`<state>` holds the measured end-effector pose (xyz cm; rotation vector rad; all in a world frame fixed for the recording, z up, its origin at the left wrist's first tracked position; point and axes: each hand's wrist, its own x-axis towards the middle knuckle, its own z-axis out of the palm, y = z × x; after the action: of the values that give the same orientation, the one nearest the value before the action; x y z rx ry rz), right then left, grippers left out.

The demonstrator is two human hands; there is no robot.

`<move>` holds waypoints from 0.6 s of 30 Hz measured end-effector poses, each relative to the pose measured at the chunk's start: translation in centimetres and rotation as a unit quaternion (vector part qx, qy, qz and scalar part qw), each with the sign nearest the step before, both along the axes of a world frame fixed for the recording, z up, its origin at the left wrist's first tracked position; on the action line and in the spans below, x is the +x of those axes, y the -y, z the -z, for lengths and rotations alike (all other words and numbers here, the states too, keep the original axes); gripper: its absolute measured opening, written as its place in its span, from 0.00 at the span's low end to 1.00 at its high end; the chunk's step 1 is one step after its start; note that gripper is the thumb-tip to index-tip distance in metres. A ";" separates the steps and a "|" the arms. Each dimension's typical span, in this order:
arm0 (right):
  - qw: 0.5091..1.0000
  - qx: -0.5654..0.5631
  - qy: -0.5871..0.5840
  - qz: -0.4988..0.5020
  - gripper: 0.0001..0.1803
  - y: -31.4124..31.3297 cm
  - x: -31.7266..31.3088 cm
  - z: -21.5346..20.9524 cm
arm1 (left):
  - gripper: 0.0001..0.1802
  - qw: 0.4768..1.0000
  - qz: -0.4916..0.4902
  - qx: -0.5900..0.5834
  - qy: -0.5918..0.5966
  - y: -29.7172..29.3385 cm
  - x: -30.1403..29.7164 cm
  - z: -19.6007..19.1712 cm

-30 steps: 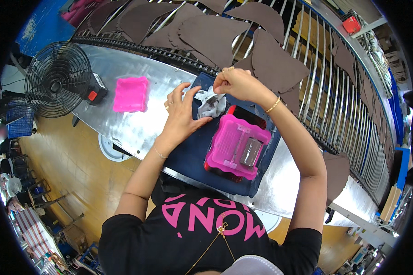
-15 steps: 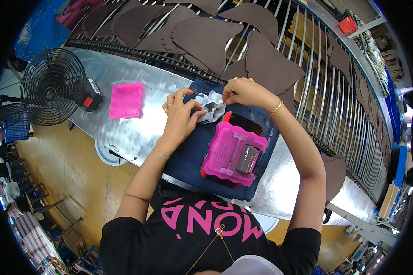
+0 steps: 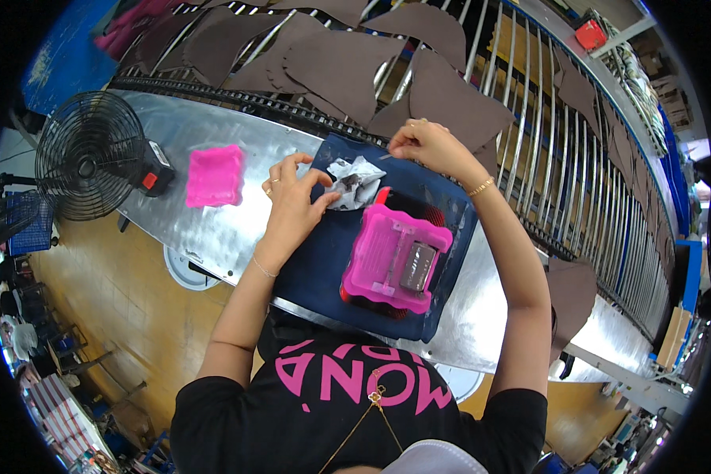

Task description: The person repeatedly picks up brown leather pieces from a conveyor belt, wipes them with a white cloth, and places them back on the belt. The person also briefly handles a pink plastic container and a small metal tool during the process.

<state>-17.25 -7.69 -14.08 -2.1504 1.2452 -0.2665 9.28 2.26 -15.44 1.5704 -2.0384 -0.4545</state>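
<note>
My left hand [image 3: 291,199] rests on a crumpled grey-and-white piece [image 3: 354,182] lying on a dark blue mat [image 3: 449,221], fingers pinching its left edge. My right hand [image 3: 423,145] is at the mat's far edge with fingers pinched on a small thin thing, too small to tell. A pink plastic basket [image 3: 395,257] with a small dark block inside sits on the mat just in front of both hands, over something red.
The mat lies on a shiny metal table [image 3: 197,229]. A second pink tray [image 3: 214,175] and a black fan [image 3: 87,154] stand at the left. Several brown leather pieces [image 3: 347,67] lie on a roller rack beyond the table.
Both hands have lowered the crumpled piece onto the mat. My right hand has moved away from it to the far edge; the left hand has flattened over it.
</note>
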 end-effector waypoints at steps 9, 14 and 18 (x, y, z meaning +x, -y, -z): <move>0.990 -0.077 0.115 0.029 0.14 -3.2 -1.1 -1.0 | 0.17 0.993 -0.003 -0.017 -0.115 -0.7 0.6 -2.5; 0.941 -0.166 0.119 0.269 0.12 -14.4 -6.9 -8.1 | 0.19 0.984 0.037 0.013 -0.175 -1.7 -0.5 -5.6; 0.784 -0.259 -0.035 0.563 0.11 -26.7 -14.4 -7.6 | 0.22 0.979 0.063 0.018 -0.195 -1.7 -1.0 -6.2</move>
<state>-31.67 18.96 -6.47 -1.4792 2.6224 -1.1289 8.32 3.99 -9.25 1.2561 -1.8362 -0.7836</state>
